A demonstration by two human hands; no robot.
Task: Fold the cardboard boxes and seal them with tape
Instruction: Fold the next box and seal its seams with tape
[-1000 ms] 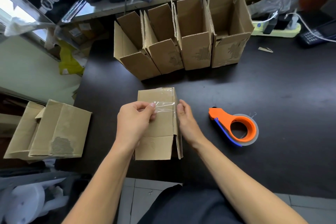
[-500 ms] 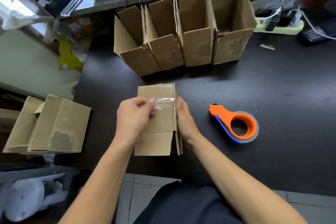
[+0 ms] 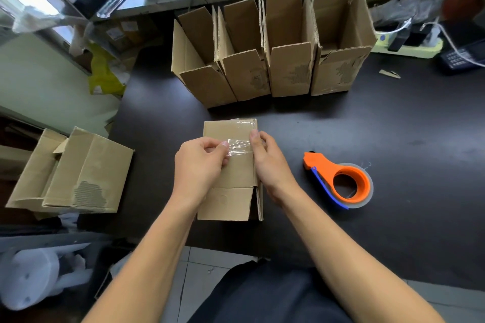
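Tabletop [image 3: 393, 126] is dark and matte, spans the whole reach of both hands. Row of four open cardboard boxes [image 3: 273, 60] stands upright well beyond the fingertips, flaps up, sides touching each other. Another assembled cardboard box [image 3: 76, 173] lies on its side far out past the left hand's knuckles, off the table edge.

Small cardboard box [image 3: 228, 173] lies flat on the table directly under both hands, open flaps toward the person. Orange tape dispenser [image 3: 341, 182] with a blue blade guard and a clear roll sits on the table well apart from the right hand's outer side, nobody touching it.

Left hand [image 3: 199, 162]: fingers curled, thumb and forefinger pinching one end of the clear tape strip [image 3: 238, 148], hand resting over the box's left half. Right hand [image 3: 267, 160]: fingers curled down along the box's right edge, thumb tip pressed on the other end of the strip at the box's right corner. Strip runs between the two thumbs across the box's upper face, wrinkled, looks partly stuck down; cannot tell how much is bonded. More clear tape shows on the far edge of the box just beyond the fingertips.

White power strip [image 3: 409, 47] with plugs and cables sits far beyond the right hand's fingers. Small cardboard scrap [image 3: 390, 74] lies near it.
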